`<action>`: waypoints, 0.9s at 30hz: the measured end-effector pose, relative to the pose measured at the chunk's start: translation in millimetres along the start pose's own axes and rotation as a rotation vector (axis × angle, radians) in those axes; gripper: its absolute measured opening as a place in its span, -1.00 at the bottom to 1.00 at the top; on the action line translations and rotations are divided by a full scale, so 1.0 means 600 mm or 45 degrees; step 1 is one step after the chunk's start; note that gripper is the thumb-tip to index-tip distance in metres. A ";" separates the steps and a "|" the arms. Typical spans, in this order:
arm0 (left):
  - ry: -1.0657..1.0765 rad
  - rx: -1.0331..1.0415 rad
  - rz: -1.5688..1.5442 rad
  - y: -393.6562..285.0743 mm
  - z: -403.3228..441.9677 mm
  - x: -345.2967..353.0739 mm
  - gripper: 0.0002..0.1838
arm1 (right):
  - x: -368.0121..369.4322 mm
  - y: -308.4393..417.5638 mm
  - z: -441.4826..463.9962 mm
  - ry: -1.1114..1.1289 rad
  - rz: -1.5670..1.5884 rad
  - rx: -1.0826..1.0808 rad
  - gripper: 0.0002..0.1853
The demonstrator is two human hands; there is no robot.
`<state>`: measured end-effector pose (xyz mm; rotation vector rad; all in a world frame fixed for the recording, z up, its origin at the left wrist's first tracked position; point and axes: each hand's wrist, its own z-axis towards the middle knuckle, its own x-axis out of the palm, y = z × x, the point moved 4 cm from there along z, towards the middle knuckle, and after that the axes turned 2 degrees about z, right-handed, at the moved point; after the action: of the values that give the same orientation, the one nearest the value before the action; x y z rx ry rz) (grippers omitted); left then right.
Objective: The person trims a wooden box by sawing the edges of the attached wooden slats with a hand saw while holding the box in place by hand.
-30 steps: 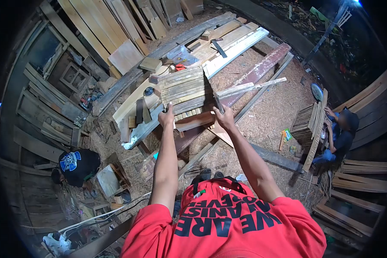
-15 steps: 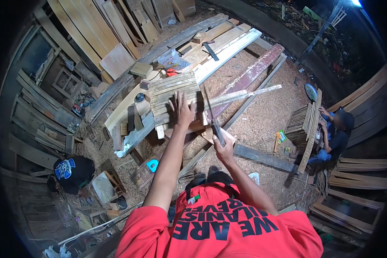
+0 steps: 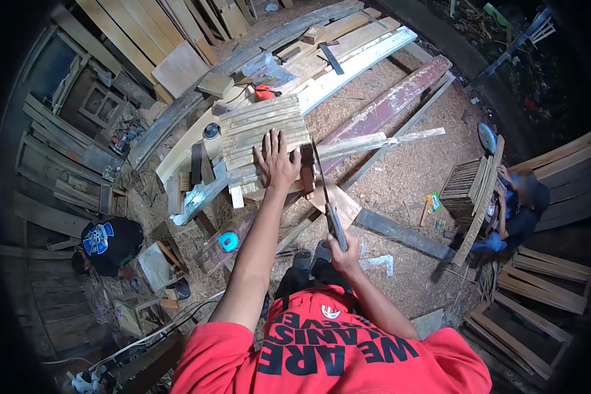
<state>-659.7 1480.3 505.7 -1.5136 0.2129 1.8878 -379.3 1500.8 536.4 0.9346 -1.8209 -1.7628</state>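
Observation:
My left hand (image 3: 278, 161) lies flat on a slatted wooden panel (image 3: 259, 128), its fingers spread over the strips. Wrapped round the handle of a handsaw (image 3: 329, 207), my right hand (image 3: 345, 255) is close to my body. The saw's thin dark blade runs away from me along the panel's right edge; whether its teeth touch the wood I cannot tell. Beneath the panel, a pale board end (image 3: 338, 202) and a reddish beam (image 3: 394, 108) show.
A turquoise tape measure (image 3: 229, 241) lies on the beam near my left forearm. Long planks (image 3: 361, 62) stretch away ahead. One person (image 3: 528, 197) sits at the right by a slatted piece (image 3: 465, 184); another (image 3: 111, 246) bends down at the left. Wood shavings cover the ground.
My right hand has drawn the saw back toward my body. My left hand stays pressed on the panel. The view has shifted slightly.

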 end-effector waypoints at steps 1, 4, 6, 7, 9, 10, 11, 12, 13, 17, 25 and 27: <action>-0.020 0.007 0.015 -0.001 -0.001 0.001 -0.24 | 0.003 -0.003 0.013 0.007 -0.031 0.046 -0.69; -0.053 0.018 0.013 -0.002 0.003 0.005 -0.25 | 0.041 0.014 0.113 -0.061 -0.080 -0.136 -0.68; -0.065 0.016 0.020 -0.002 0.003 0.005 -0.25 | 0.047 0.011 0.127 -0.052 -0.055 -0.112 -0.68; -0.050 0.012 -0.004 -0.003 0.002 0.005 -0.25 | 0.044 0.013 0.122 -0.046 -0.069 -0.118 -0.69; -0.024 0.017 -0.055 0.000 0.005 0.004 -0.23 | 0.030 0.017 0.086 -0.056 -0.056 -0.124 -0.72; -0.026 0.020 -0.056 0.001 0.006 0.007 -0.23 | 0.014 0.014 0.034 -0.064 -0.033 -0.119 -0.75; -0.026 0.015 -0.059 0.000 0.007 0.007 -0.24 | 0.004 0.013 0.009 -0.067 -0.011 -0.117 -0.77; -0.029 0.009 -0.059 -0.001 0.010 0.007 -0.24 | 0.001 0.008 0.017 -0.063 0.004 -0.100 -0.78; -0.017 0.007 -0.056 0.000 0.005 0.007 -0.24 | 0.001 -0.002 0.020 -0.063 0.021 -0.068 -0.79; -0.096 0.036 -0.016 0.000 0.006 0.012 -0.26 | 0.040 0.014 0.128 -0.092 0.025 -0.057 -0.74; -0.131 0.033 -0.029 -0.002 0.012 0.008 -0.26 | 0.002 0.014 0.011 -0.103 -0.035 -0.143 -0.76; -0.109 0.031 -0.026 0.001 -0.002 0.009 -0.26 | 0.002 -0.032 0.033 -0.082 0.074 -0.023 -0.77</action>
<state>-659.9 1481.5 500.2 -1.4107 0.1800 1.9223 -391.2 1514.2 515.3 0.8185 -1.8495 -1.7905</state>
